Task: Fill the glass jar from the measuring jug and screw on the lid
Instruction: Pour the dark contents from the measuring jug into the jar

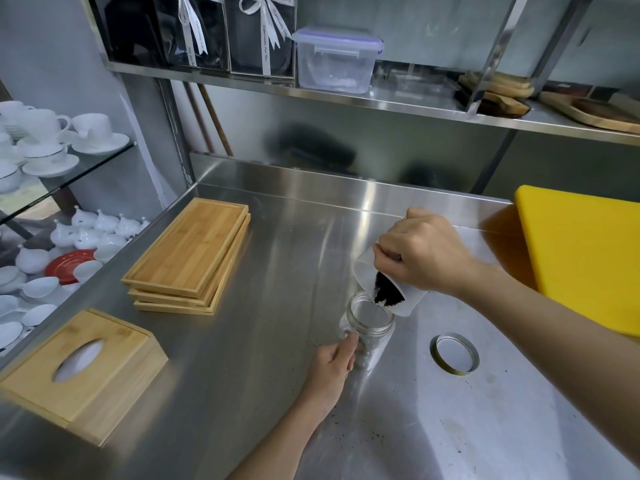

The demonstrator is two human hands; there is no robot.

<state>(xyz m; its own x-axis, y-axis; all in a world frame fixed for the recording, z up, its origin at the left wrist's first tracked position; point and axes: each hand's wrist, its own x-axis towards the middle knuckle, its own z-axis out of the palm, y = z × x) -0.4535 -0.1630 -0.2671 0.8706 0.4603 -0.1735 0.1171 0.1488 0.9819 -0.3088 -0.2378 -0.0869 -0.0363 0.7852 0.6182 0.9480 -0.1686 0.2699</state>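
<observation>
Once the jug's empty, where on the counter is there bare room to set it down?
Free steel lies between the bamboo trays and the glass jar, and along the near edge below the lid. Crowded: around the jar, where the left hand, the right hand with the measuring jug and the yellow board meet.

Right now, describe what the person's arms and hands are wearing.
Nothing shows on either. The left hand and right hand are bare: no gloves, rings, watch or bracelet visible. Both forearms are uncovered to the frame edge, with no sleeve in view.
</observation>
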